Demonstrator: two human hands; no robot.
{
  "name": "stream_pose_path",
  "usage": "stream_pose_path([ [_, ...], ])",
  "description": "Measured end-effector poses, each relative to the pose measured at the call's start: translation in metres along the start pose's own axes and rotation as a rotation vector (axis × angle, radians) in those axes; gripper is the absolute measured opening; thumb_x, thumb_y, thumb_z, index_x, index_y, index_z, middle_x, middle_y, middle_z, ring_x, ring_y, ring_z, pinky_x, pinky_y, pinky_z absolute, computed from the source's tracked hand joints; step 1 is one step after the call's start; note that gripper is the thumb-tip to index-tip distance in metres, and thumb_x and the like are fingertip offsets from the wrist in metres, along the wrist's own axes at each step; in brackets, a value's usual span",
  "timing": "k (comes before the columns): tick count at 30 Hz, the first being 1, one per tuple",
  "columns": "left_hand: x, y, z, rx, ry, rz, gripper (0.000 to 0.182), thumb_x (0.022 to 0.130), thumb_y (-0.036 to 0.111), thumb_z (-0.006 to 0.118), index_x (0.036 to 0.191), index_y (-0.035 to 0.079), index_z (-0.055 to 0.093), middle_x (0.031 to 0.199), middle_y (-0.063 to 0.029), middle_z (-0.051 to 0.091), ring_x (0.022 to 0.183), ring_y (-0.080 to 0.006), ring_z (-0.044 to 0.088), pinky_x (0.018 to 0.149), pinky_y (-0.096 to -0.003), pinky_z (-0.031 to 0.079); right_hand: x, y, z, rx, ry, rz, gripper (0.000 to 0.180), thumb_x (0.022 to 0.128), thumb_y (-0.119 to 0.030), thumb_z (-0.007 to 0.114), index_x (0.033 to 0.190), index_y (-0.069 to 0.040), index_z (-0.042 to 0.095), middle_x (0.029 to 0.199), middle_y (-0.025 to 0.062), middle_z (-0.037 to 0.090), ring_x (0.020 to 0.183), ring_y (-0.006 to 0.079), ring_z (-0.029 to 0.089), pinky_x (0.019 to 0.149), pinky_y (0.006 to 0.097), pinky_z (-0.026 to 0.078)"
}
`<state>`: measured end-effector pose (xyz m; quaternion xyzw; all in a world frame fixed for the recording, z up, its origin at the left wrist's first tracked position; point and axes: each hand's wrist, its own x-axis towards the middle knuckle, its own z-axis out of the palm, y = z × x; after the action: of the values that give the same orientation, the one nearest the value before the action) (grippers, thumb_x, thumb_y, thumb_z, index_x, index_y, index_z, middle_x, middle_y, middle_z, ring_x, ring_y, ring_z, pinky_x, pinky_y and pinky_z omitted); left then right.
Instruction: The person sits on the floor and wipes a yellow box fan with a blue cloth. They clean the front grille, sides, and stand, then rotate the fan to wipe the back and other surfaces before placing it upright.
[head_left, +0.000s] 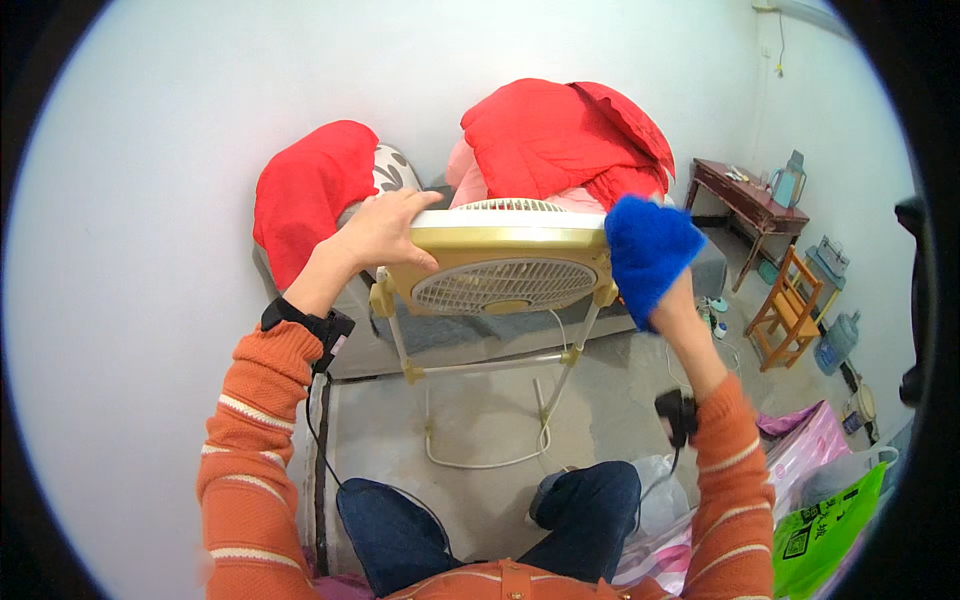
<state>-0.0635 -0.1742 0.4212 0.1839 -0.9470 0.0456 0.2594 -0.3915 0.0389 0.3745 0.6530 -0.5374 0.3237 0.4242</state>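
Observation:
A box fan with a gold and white housing (508, 238) stands on a tubular metal stand (491, 367) in front of me. My left hand (390, 229) grips the left corner of its housing, thumb on the near side and fingers over the top. At the right end of the housing is a blue cloth (649, 259), slightly blurred, which covers my right hand; the fingers are hidden beneath it. The cloth touches the corner of the fan. A round slatted grille (504, 286) faces me, and part of another grille shows above the top edge.
Behind the fan, a grey sofa (480, 330) holds red covers (562, 142). A wooden desk (750, 196), a small wooden chair (791, 307) and a water bottle (838, 341) stand at right. Plastic bags (825, 525) lie at lower right. A wall rises at left.

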Motion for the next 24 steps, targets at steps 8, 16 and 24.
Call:
stream_pose_path([
  [8, -0.009, -0.004, -0.001, -0.037, 0.050, -0.107, 0.057, 0.055, 0.036, 0.083, 0.099, 0.004, 0.065, 0.092, -0.0156, 0.065, 0.087, -0.0308, 0.063, 0.077, -0.0372, 0.049, 0.023, -0.030, 0.054, -0.082, -0.031, 0.287, 0.020, 0.064, -0.004, 0.064, 0.084, -0.002, 0.065, 0.092, 0.0181, 0.062, 0.095, 0.0395, 0.055, 0.082, 0.0465, 0.049],
  [16, -0.008, -0.013, -0.006, -0.022, -0.007, -0.098, 0.058, 0.056, 0.039, 0.080, 0.101, 0.005, 0.065, 0.092, -0.0151, 0.067, 0.087, -0.0299, 0.065, 0.078, -0.0377, 0.050, 0.046, -0.127, 0.078, 0.167, -0.004, 0.038, 0.012, 0.058, -0.001, 0.063, 0.070, -0.001, 0.062, 0.083, 0.0141, 0.060, 0.094, 0.0362, 0.055, 0.077, 0.0400, 0.050],
  [24, 0.027, -0.032, -0.013, -0.039, -0.228, -0.273, 0.068, 0.055, 0.041, 0.080, 0.111, 0.007, 0.065, 0.098, -0.0163, 0.068, 0.091, -0.0279, 0.066, 0.082, -0.0343, 0.050, -0.029, 0.061, 0.024, -0.067, -0.265, 0.887, 0.018, 0.076, -0.005, 0.051, 0.079, 0.006, 0.065, 0.091, 0.0286, 0.063, 0.087, 0.0443, 0.060, 0.077, 0.0504, 0.049],
])
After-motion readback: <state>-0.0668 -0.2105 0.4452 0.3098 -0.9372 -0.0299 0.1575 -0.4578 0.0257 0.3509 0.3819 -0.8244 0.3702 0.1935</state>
